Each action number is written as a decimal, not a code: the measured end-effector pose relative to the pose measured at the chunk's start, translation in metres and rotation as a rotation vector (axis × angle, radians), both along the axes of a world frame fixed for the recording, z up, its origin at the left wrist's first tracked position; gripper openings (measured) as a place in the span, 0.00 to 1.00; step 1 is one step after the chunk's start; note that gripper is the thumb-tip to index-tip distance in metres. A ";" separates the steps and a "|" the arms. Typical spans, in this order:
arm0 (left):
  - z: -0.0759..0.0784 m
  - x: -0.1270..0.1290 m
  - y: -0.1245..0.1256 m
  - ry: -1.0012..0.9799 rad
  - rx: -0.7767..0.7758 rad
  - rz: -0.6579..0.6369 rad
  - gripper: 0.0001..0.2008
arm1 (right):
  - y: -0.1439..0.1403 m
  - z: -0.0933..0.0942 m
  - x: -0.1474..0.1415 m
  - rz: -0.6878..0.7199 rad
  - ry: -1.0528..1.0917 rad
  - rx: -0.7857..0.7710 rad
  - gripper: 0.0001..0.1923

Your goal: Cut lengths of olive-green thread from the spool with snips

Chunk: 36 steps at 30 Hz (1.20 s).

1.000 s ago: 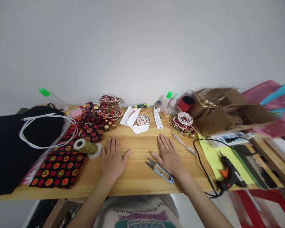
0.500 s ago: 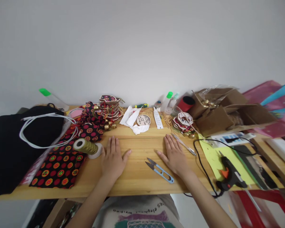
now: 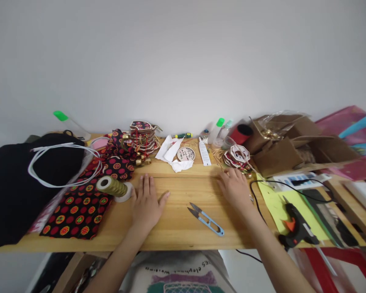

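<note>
Single head-worn view, looking forward and down across the wooden table [image 3: 177, 228] toward the grey wall [image 3: 183, 61] behind it. Close range; table's near edge sits low in frame.

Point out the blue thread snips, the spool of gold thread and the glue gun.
blue thread snips [image 3: 208, 220]: head view, on the blue handle, lying on the wooden table.
spool of gold thread [image 3: 112, 186]: head view, on the wound thread, beside the left hand.
glue gun [image 3: 295, 228]: head view, on the black body.
</note>
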<state>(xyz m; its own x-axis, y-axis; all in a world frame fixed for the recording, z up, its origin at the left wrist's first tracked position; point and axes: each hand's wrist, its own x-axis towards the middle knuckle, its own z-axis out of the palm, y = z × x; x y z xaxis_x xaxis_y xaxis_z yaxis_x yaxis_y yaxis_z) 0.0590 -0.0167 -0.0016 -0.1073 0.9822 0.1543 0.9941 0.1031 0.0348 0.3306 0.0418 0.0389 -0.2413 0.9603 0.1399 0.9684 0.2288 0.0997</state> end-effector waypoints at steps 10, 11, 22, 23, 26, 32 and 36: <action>-0.002 0.001 -0.001 -0.012 0.035 0.025 0.36 | 0.036 0.026 -0.008 0.238 -0.165 -0.315 0.12; -0.002 0.001 -0.001 -0.011 0.041 0.029 0.36 | 0.038 0.028 -0.009 0.238 -0.186 -0.341 0.13; 0.003 0.002 0.000 -0.064 0.045 0.104 0.32 | 0.048 0.038 -0.023 0.200 -0.295 -0.449 0.11; 0.003 0.001 0.000 -0.058 0.034 0.103 0.33 | 0.049 0.037 -0.023 0.196 -0.294 -0.453 0.11; 0.003 0.000 0.001 -0.031 0.004 0.096 0.33 | 0.047 0.036 -0.020 0.175 -0.289 -0.464 0.11; 0.015 0.002 0.001 0.009 -0.039 0.103 0.32 | 0.034 0.038 -0.012 0.090 -0.289 -0.488 0.12; 0.026 0.003 0.002 0.026 -0.103 0.112 0.31 | 0.019 0.037 -0.006 0.088 -0.197 -0.540 0.10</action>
<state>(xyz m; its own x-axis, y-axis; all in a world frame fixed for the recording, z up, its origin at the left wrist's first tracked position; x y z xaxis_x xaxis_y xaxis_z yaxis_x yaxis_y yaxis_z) 0.0615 -0.0148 0.0246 -0.2144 0.9751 0.0571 0.9765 0.2152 -0.0074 0.3245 0.0608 0.0759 -0.2951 0.8583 -0.4198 0.9183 0.3761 0.1234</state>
